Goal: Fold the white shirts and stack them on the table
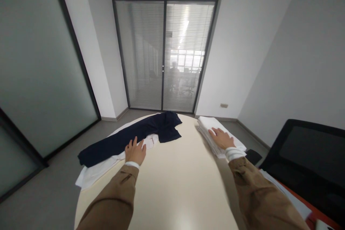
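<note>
Two open hands grip nothing: left hand (135,152) at one white shirt (101,171) under one dark trousers (129,142), right hand (222,138) flat on one folded white stack (208,124).

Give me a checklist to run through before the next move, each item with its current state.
Left hand open, gripping nothing: ok.
Right hand open, flat on the white stack: ok.
White stack squared: not ok, its edges fan out on the side nearer the left hand.
Navy garment lying flat: not ok, bunched at the far end.
White cloth under it lying flat: cannot tell, partly covered.
White stack away from the table edge: not ok, it sits at the edge.
</note>
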### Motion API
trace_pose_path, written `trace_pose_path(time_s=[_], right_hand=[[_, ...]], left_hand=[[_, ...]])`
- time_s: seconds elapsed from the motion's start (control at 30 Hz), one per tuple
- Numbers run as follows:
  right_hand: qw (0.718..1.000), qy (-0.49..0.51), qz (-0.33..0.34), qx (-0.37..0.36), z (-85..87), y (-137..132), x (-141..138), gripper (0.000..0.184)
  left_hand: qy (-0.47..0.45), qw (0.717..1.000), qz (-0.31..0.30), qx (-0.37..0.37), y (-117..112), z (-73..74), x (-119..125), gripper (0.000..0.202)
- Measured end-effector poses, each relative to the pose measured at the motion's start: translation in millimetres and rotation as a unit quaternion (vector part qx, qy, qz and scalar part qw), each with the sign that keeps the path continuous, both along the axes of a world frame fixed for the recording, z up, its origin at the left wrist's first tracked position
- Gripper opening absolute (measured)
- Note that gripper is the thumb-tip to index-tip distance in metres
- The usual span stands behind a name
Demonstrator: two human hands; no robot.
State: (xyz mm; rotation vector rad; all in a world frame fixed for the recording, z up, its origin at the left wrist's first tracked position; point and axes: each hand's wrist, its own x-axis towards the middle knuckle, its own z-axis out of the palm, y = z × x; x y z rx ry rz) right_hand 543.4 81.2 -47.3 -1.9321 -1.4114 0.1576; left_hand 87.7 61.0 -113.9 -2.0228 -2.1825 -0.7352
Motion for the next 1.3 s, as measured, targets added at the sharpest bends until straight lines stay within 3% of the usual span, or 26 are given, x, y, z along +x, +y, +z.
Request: trace_pose_path(time_s=[0.13, 0.27, 0.47, 0.63, 0.8, 0.9, 0.97, 1.1, 1.3], right_hand=[[0.985, -0.133, -0.025, 0.106, 6.2, -25, -37, 0.046], [0.968, -0.173, 0.03, 0.178, -12.0, -50, -82, 0.039], [0.965, -0.145, 0.178, 0.125, -48.0, -60, -122, 0.034], [0.961, -0.106, 0.245, 0.07, -56.8, -63, -136, 0.039], [0.963, -0.067, 0.256, 0.049, -50.5, -72, -141, 0.062], [0.963, -0.054, 0.258, 0.048, -44.2, -77, -144, 0.091], [0.962, -0.057, 0.26, 0.052, -40.5, -79, -146, 0.099], [0.952, -0.103, 0.284, 0.047, -38.7, -79, -144, 0.075], [0.949, -0.148, 0.278, -0.002, -46.9, -74, -137, 0.027]], left_hand=[[0.033, 0.999, -0.024, 0.007, 5, 0.9, 5, 0.042], [0.02, 0.998, -0.053, 0.018, 11, 1.8, 9, 0.045], [-0.023, 0.992, -0.109, 0.055, 15, 7.1, 20, 0.053], [-0.095, 0.966, -0.207, 0.126, -2, 31.2, 37, 0.058], [-0.124, 0.926, -0.319, 0.157, -30, 49.4, 65, 0.057], [-0.118, 0.908, -0.377, 0.142, -53, 50.0, 86, 0.055], [-0.095, 0.89, -0.429, 0.118, -69, 48.9, 100, 0.054], [-0.055, 0.854, -0.509, 0.085, -92, 49.7, 118, 0.052], [-0.03, 0.895, -0.437, 0.081, -92, 44.3, 120, 0.066]])
